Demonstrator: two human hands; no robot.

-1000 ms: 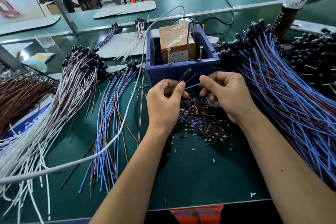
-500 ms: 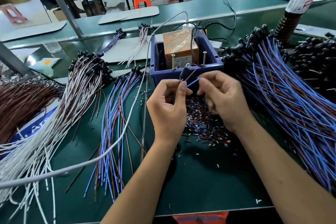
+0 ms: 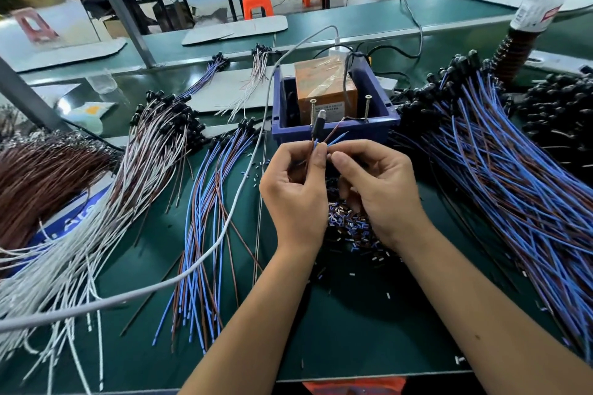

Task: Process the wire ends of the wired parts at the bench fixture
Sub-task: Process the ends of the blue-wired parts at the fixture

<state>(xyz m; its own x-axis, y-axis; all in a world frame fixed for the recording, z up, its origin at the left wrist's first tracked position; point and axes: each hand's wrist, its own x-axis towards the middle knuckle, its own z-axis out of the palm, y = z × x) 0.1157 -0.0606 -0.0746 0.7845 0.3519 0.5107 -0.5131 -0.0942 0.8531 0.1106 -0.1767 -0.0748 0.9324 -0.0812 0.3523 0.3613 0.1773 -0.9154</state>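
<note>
- My left hand (image 3: 293, 189) pinches a wired part (image 3: 317, 128), black cap up, just before the blue bin (image 3: 333, 133)
- My right hand (image 3: 377, 184) pinches its blue and brown wire ends (image 3: 337, 136), which point toward the bin
- Cut insulation bits (image 3: 349, 228) lie under my hands

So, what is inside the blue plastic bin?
Inside the blue bin stands an orange block wrapped in clear film, with two upright screws before it. Its walls hide the bottom.
</note>
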